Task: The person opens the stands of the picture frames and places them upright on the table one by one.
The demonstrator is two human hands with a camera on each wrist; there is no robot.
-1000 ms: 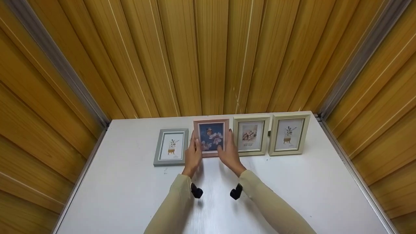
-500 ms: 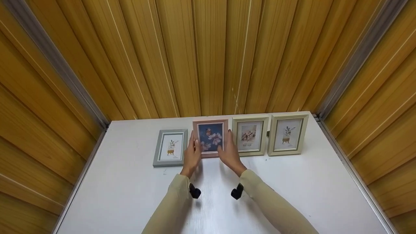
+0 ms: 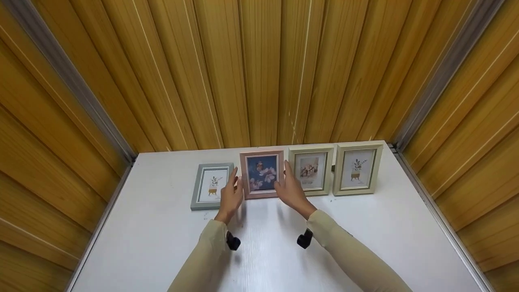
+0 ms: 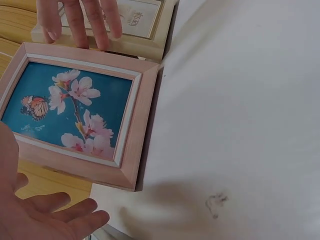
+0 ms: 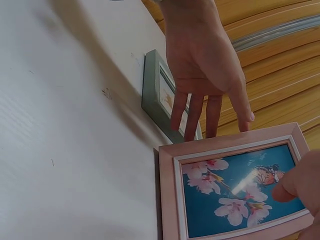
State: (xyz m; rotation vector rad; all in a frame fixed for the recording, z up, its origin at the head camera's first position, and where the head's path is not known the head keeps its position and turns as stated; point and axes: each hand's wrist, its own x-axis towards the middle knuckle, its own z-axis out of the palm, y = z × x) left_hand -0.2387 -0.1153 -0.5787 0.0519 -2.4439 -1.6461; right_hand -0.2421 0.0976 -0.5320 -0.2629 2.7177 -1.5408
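The rectangular pink picture frame with a white inner border and a blue blossom-and-butterfly print (image 3: 262, 174) stands tilted back on the white desk (image 3: 263, 251), between a grey-green frame with a plant print (image 3: 211, 185) and a cream frame with a flower photograph (image 3: 311, 170). A second cream frame, with a potted-plant print (image 3: 357, 169), stands at the right end of the row.

From where I stand, the left hand (image 3: 232, 196) is spread beside the pink frame's left edge, fingers extended, clear of it and holding nothing. The right hand (image 3: 292, 190) lies along the opposite edge with straight fingers, thumb near the lower right corner; whether it touches the border cannot be told.

Handling: judge the unit light and stiff. The print's face shows a bright glare, so treat its cover as smooth, easily smudged and possibly fragile; glass or plastic cannot be determined. Grip both side borders low down, thumbs on the pink moulding, fingers behind. Do not press the face. The gap to the neighbouring cream frame is narrow; keep right-side fingers slim there to avoid knocking it. The rear support is not visible.
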